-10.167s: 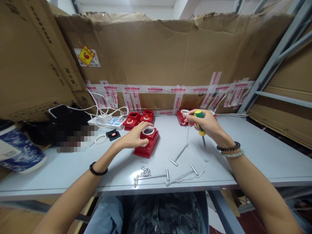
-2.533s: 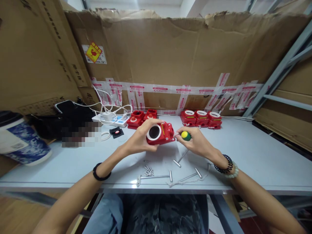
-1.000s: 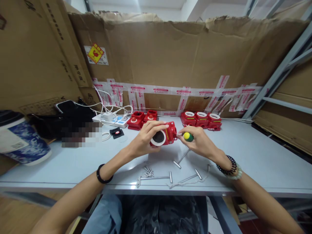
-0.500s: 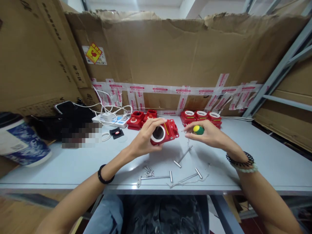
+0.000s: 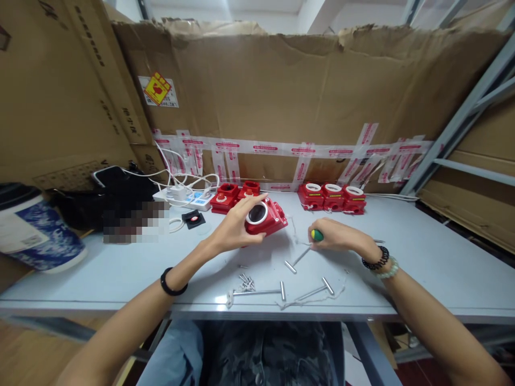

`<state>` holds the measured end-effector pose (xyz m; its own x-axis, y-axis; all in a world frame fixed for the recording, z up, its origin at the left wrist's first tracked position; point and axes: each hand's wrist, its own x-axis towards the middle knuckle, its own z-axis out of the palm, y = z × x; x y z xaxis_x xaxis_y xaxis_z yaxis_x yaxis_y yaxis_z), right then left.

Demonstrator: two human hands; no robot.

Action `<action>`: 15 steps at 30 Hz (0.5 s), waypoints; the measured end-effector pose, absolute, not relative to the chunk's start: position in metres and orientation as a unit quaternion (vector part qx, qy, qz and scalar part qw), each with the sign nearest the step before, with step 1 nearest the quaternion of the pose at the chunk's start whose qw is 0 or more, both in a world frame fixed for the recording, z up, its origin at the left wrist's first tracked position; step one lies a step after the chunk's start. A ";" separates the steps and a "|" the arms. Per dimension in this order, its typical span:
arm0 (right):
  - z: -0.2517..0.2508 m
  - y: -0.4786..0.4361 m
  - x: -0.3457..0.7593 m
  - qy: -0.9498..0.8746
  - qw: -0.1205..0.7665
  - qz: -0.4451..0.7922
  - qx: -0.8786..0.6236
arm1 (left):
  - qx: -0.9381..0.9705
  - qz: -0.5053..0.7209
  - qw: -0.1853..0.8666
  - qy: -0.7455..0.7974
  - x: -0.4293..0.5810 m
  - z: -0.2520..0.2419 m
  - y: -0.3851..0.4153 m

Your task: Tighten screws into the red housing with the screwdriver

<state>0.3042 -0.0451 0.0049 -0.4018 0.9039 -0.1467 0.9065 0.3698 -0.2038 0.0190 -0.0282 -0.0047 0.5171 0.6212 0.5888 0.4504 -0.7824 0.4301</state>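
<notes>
My left hand (image 5: pixel 233 228) grips a red housing (image 5: pixel 272 217) with a white ring around a dark round window, tilted above the table. To its right, my right hand (image 5: pixel 336 235) is closed around a screwdriver with a green and yellow handle (image 5: pixel 317 235); its shaft points back past the wrist. The fingers of that hand are low at the end of a metal T-shaped rod (image 5: pixel 296 261) with string near it. Two more T-shaped rods (image 5: pixel 261 292) (image 5: pixel 316 291) lie near the front edge, beside a small pile of screws (image 5: pixel 247 282).
Three red housings (image 5: pixel 333 198) stand at the back right, more red parts (image 5: pixel 224 198) at the back left. A power strip (image 5: pixel 193 199) with white cables, a black pouch (image 5: pixel 80 209) and a large patterned cup (image 5: pixel 38 230) are on the left. Cardboard (image 5: pixel 257 91) walls the back.
My right hand has moved down and slightly left, its fingers closing near the T-shaped rod. The red housing in my left hand has shifted slightly left and tilted differently.
</notes>
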 end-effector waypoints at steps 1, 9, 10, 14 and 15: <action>0.003 -0.044 0.304 0.827 -0.002 -0.120 0.549 | 0.863 0.381 0.112 0.311 0.019 -0.004 -0.028; -0.010 -0.034 0.285 0.845 -0.086 -0.109 0.517 | 0.880 0.351 0.106 0.301 0.021 -0.009 -0.022; -0.008 -0.033 0.286 0.844 -0.093 -0.109 0.517 | 0.886 0.336 0.102 0.303 0.021 -0.007 -0.020; 0.008 -0.037 0.303 0.828 -0.126 -0.098 0.537 | 0.923 0.244 0.082 0.286 0.029 0.007 -0.010; 0.013 -0.039 0.308 0.823 -0.138 -0.098 0.542 | 0.934 0.217 0.075 0.272 0.034 0.013 -0.007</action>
